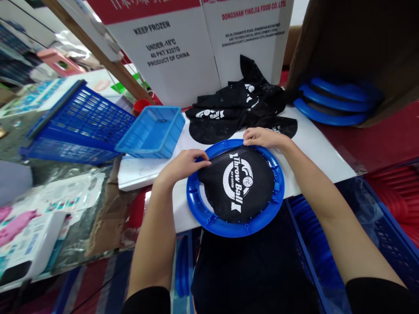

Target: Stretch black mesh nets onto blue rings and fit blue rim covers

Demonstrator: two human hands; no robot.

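Observation:
A blue plastic ring lies on the white table in front of me. A black mesh net printed "Throw Ball" is spread over the ring. My left hand pinches the net's left edge at the ring's upper left. At the ring's top rim, my right hand presses down with its fingers closed on the net's edge. A pile of more black nets lies just behind the ring.
A light blue tray and a dark blue basket stand at the left. White cartons back the table. Stacked blue rings sit in a brown box at right. Blue bins with rings are below the table's edge.

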